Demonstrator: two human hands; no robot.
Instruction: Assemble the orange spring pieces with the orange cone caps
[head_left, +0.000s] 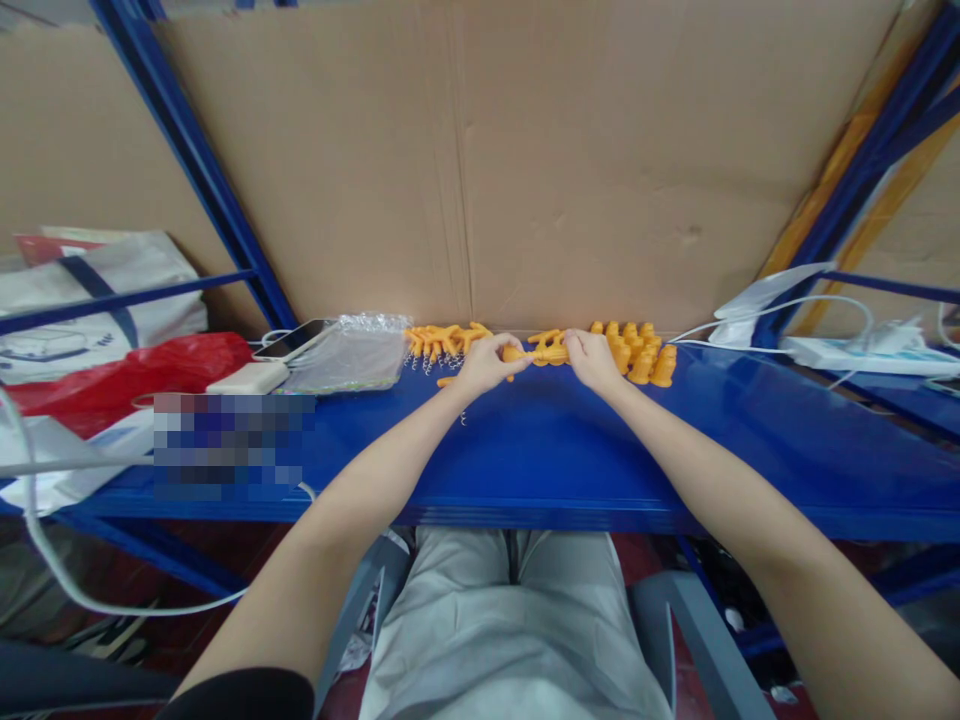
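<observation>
Currently both sets of fingertips are pinching the small orange plastic part from its two ends: the left hand is closing narrowly on one end, the right hand on the other, and the part is hovering just above the blue metal shelf board. Just right of that part a tight cluster of stubby orange plastic pieces is standing, seemingly finished. Just left of it a loose heap of orange pronged pieces with small wire springs is lying, seemingly not yet handled, so the work is looking roughly midway. Farther left of the part a crinkled clear plastic bag is lying.
</observation>
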